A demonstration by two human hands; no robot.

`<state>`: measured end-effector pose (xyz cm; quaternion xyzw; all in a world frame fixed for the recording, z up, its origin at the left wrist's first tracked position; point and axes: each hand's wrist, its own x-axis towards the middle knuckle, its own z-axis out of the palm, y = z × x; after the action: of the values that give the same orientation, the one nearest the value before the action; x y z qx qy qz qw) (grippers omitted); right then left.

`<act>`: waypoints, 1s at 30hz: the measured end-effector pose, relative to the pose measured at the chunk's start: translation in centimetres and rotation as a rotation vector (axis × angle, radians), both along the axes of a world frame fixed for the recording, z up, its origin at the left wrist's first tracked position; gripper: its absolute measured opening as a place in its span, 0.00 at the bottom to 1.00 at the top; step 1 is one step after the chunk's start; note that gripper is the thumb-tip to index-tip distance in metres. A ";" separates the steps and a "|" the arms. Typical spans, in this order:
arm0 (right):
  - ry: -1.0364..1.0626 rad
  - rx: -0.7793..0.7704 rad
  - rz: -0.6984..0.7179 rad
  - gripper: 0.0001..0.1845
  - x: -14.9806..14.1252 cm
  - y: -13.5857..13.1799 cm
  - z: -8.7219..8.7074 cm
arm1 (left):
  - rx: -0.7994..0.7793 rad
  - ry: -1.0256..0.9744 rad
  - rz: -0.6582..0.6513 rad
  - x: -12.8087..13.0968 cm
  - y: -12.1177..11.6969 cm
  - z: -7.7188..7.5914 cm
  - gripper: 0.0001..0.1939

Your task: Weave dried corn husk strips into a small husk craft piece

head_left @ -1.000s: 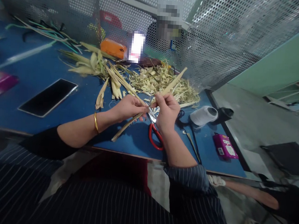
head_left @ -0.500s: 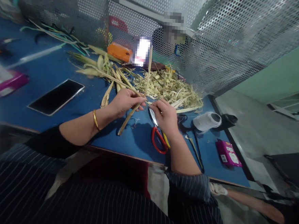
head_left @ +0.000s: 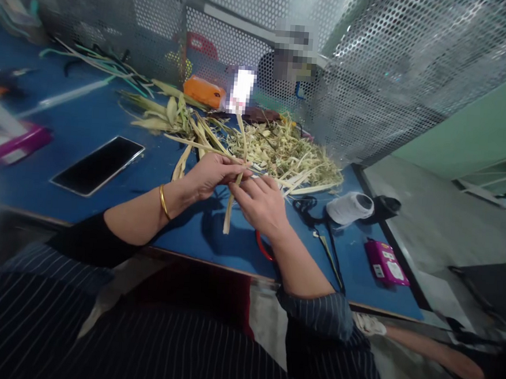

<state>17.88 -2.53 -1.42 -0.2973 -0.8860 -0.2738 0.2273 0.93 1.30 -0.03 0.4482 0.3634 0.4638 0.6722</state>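
My left hand [head_left: 213, 174] pinches pale dried husk strips [head_left: 228, 215] where they cross. One strip stands up toward the back, one runs off to the left, and an end hangs down toward the table's front. My right hand [head_left: 261, 204] has its fingers closed on the hanging strip just below the crossing, touching my left fingertips. Under my right hand lie scissors, with only part of a red handle [head_left: 264, 247] showing. Behind both hands spreads a heap of shredded husk [head_left: 282, 148], and longer husk leaves [head_left: 171, 114] lie to its left.
On the blue table [head_left: 181, 230], a phone [head_left: 99, 164] lies at left. A white thread cone [head_left: 350, 209], a black cone [head_left: 384, 207] and a purple packet [head_left: 386, 262] stand right. An orange packet [head_left: 204, 92] sits before the perforated metal screen [head_left: 229, 35]. A person's leg [head_left: 432, 346] shows lower right.
My right hand has moved left, over to the hanging strip, and now covers most of the scissors. The upright strip leans further left, and the hanging end has swung to the right.
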 end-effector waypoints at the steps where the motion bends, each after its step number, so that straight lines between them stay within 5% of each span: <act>1: -0.017 -0.004 0.007 0.12 -0.2 0.0 -0.2 | 0.005 0.002 -0.001 0.1 0.0 -0.2 0.12; 12: 0.152 -0.176 0.129 0.16 0.1 0.2 -0.8 | -0.059 -0.007 0.099 0.6 -0.2 -0.2 0.11; 19: 0.582 -0.164 -0.240 0.14 0.4 0.6 -0.4 | 0.045 0.091 0.064 0.2 -0.7 0.6 0.09; 23: 0.606 -0.382 -0.221 0.11 0.5 0.8 -0.5 | 0.104 0.199 0.102 0.6 -0.7 0.1 0.07; 30: 0.526 -0.379 -0.290 0.13 -0.2 0.3 -0.8 | 0.349 0.575 0.103 0.5 0.7 -1.9 0.07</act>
<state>17.72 -2.18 -2.21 -0.5173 -0.7808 -0.0481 0.3471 1.44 1.97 -1.93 0.6500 0.4754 0.4072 0.4309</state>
